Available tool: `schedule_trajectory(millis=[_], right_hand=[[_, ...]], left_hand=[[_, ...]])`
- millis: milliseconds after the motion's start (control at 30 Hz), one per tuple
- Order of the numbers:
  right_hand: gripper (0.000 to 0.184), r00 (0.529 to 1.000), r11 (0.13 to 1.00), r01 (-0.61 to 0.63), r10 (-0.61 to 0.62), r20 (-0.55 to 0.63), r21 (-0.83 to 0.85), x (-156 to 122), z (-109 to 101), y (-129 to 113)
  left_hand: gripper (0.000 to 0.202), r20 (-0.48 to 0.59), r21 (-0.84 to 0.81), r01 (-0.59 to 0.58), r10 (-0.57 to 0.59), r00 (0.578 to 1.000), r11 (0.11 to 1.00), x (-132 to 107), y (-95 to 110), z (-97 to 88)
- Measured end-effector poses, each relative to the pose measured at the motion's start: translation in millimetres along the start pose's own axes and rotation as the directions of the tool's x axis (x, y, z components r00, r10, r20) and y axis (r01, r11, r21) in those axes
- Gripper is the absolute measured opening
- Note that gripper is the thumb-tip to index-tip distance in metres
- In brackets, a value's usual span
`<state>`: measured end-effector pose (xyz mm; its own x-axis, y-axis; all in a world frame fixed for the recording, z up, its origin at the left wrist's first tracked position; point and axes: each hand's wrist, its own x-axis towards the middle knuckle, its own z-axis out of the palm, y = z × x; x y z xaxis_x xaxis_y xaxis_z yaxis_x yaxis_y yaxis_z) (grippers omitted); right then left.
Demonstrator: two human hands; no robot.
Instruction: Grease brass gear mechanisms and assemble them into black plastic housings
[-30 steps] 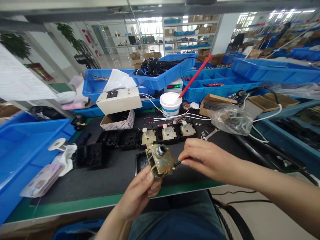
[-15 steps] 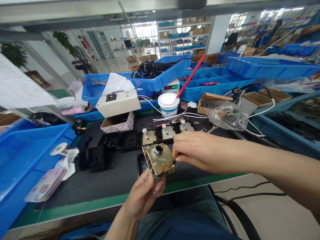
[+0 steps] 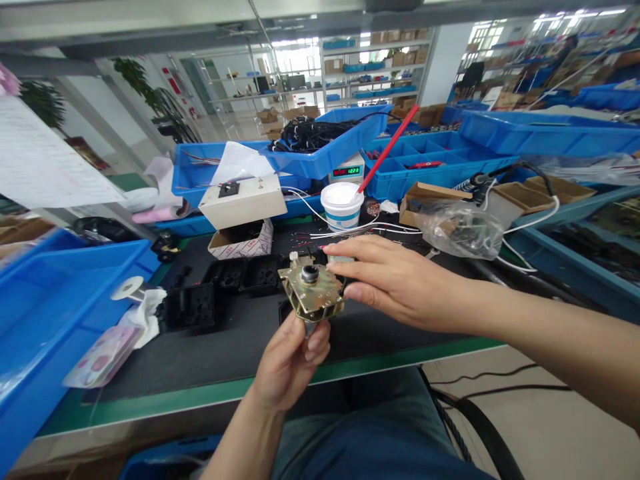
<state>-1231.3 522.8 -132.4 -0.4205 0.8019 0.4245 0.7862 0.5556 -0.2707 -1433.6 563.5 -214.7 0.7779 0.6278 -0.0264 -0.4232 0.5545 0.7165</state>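
Observation:
My left hand (image 3: 293,363) grips a brass-coloured metal switch assembly (image 3: 313,293) from below and holds it above the black bench mat (image 3: 220,347). A black round knob sits on the assembly's top plate. My right hand (image 3: 395,280) comes in from the right. Its fingertips touch the assembly's right side, pinched together on something I cannot make out. A row of black plastic housings (image 3: 235,277) lies on the mat just behind the assembly.
A white tub (image 3: 341,205) with a red stick stands behind the housings, near a cream control box (image 3: 243,199) and a green-digit scale (image 3: 346,171). Blue bins (image 3: 50,293) flank the bench left, back and right. A plastic bag (image 3: 463,230) and cables lie at right.
Both hands have lifted the metal assembly up and away from me. My right hand shifted left, closing onto its right side and covering the housings behind.

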Motion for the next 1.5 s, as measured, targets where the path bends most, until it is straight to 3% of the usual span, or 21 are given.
schedule_trajectory(millis=[100,200,333,400,467,533,633,700,800,900,1200,1300,1500], right_hand=[[0.042,0.998,1.0,0.012,-0.012,0.069,-0.012,-6.7,5.0,0.4],[0.051,0.999,0.999,-0.045,0.044,0.026,0.022,-13.4,10.6,-0.2],[0.045,1.0,1.0,0.001,-0.001,-0.012,0.012,-22.3,12.6,-2.1],[0.039,0.991,0.997,-0.056,0.062,-0.119,0.055,-27.9,10.4,-3.2],[0.031,0.922,0.969,-0.192,0.232,-0.311,0.153,-34.5,11.2,-5.8],[0.023,0.841,0.889,-0.318,0.425,-0.335,0.33,-40.8,20.6,-11.3],[0.022,0.833,0.639,-0.42,0.553,-0.006,0.644,-44.4,49.1,-25.3],[0.025,0.82,0.422,-0.415,0.556,0.132,0.806,-41.1,67.9,-35.6],[0.025,0.787,0.228,-0.303,0.607,0.108,0.925,-31.6,81.3,-46.3],[0.023,0.759,0.197,-0.221,0.649,0.042,0.955,-24.0,80.1,-49.7],[0.018,0.724,0.171,-0.182,0.69,0.014,0.968,-24.4,78.7,-55.9],[0.018,0.764,0.101,-0.151,0.643,0.052,0.983,-26.7,79.1,-57.6],[0.025,0.876,-0.197,-0.099,0.447,0.18,0.975,-32.8,79.5,-58.3]], left_hand=[[0.02,-0.025,-0.03,0.012,-0.013,1.0,0.999,0.5,-1.8,5.4],[0.021,-0.032,-0.08,0.014,-0.017,0.999,0.997,-0.2,-3.5,9.6],[0.021,-0.032,-0.082,0.015,-0.017,0.999,0.997,-3.9,-5.4,11.8],[0.021,-0.045,-0.083,0.013,-0.016,0.999,0.996,-6.7,-7.0,12.0],[0.022,-0.057,-0.108,0.002,-0.008,0.998,0.994,-9.4,-8.9,12.7],[0.023,-0.045,-0.152,-0.011,0.004,0.999,0.988,-11.3,-10.5,14.7],[0.024,-0.008,-0.218,-0.027,0.026,1.0,0.976,-12.2,-11.0,21.4],[0.024,-0.006,-0.232,-0.05,0.05,0.999,0.971,-12.0,-10.0,27.7],[0.024,-0.011,-0.229,-0.082,0.082,0.997,0.97,-11.3,-6.9,36.3],[0.021,0.004,-0.224,-0.108,0.112,0.994,0.969,-10.3,-3.6,41.0],[0.023,0.009,-0.287,-0.159,0.168,0.986,0.945,-10.0,-7.7,43.9],[0.022,0.049,-0.348,-0.148,0.176,0.983,0.926,-11.2,-10.4,41.4],[0.02,0.11,-0.446,-0.132,0.201,0.973,0.885,-14.7,-15.4,37.2]])
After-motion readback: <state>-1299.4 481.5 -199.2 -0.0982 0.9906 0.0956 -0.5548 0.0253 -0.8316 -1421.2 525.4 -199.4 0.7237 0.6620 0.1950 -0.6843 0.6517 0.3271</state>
